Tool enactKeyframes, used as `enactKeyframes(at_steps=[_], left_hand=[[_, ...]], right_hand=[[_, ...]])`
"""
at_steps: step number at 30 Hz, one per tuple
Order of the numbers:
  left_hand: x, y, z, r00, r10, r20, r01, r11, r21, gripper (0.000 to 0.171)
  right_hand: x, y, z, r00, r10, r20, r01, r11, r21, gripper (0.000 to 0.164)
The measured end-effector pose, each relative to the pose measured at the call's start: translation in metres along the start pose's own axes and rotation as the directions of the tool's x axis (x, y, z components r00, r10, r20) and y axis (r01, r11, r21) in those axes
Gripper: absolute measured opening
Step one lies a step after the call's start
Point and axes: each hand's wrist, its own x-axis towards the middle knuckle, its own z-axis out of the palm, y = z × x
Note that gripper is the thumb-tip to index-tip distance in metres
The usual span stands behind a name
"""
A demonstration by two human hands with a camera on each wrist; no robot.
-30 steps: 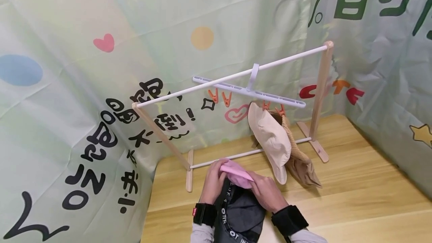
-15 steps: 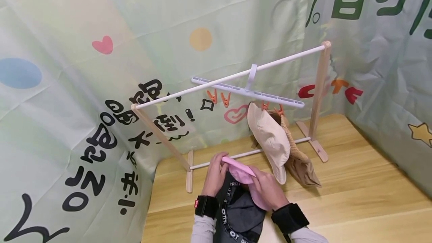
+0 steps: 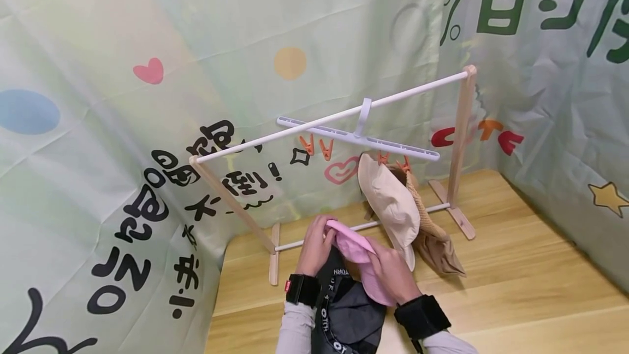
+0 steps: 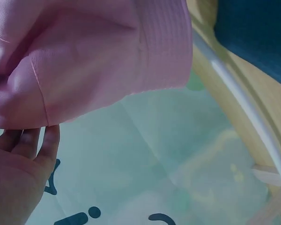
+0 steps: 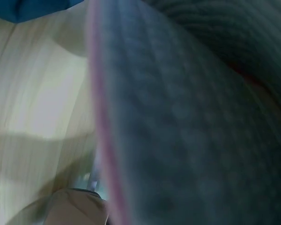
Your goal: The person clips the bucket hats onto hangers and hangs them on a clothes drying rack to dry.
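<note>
Both hands hold a pink bucket hat (image 3: 352, 246) in front of the rack. My left hand (image 3: 314, 249) pinches its far left edge; the left wrist view shows the left fingers (image 4: 48, 146) at the seamed crown and the stitched brim stretching to the right. My right hand (image 3: 396, 271) grips the hat's right side, with part of the brim hanging below the palm. The brim's quilted underside (image 5: 178, 122) fills much of the right wrist view, blurred. Under the hands lies a black cloth item (image 3: 356, 310) with white lettering along a band.
A rack with a white rod (image 3: 417, 89) and wooden posts stands on the wooden table (image 3: 521, 266). Its lilac hanger (image 3: 398, 147) bears orange clips (image 3: 326, 149). Two clips hold a cream hat (image 3: 390, 198) and a brown hat (image 3: 437, 247). A printed curtain (image 3: 236, 31) hangs behind.
The pink hat has spread out between the hands, and more of its brim now shows below the right hand. The left hand has shifted slightly up and right. The head view has tilted slightly.
</note>
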Motion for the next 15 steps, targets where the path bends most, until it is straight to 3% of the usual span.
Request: enactKeyframes(at_steps=[8, 15], left_hand=[[0.015, 0.009, 0.001, 0.999, 0.034, -0.002, -0.034, 0.999, 0.029, 0.023], [0.022, 0.012, -0.002, 0.999, 0.032, 0.036, -0.032, 0.999, 0.013, 0.030]], right_hand=[[0.006, -0.001, -0.003, 0.999, 0.016, -0.036, -0.016, 1.000, 0.016, 0.031], [0.012, -0.005, 0.000, 0.996, 0.023, -0.080, -0.022, 1.000, 0.018, 0.029]])
